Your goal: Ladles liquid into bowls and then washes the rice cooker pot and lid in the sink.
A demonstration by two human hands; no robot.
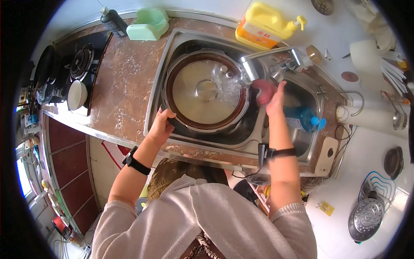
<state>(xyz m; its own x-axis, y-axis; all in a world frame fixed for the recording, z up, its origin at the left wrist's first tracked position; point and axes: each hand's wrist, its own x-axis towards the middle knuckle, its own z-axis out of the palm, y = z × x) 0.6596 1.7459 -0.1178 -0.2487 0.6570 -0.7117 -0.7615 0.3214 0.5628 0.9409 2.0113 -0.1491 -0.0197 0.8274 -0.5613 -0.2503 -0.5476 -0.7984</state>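
Observation:
My left hand (161, 125) grips the near-left edge of a large round metal lid (190, 76), seemingly from a pressure cooker, inner side up. A brown sealing ring (172, 106) runs inside its rim, and cloudy water lies within. The lid rests in the left basin of a steel double sink (155, 110). From the chrome faucet (250, 69), water runs onto the lid's right side, near two small valve fittings. Just right of the spout, my right hand (276, 102) holds a reddish-pink cloth or sponge (263, 91), blurred; its fingers are partly hidden.
A blue bottle (299, 118) lies in the right basin. Behind the sink stand a yellow pump jug (263, 26), a green plastic holder (148, 27) and a dark bottle (114, 22). Leftward, a white bowl (77, 95) sits by the gas hob (82, 61). A knife-sharpener-like white board (326, 157) lies right.

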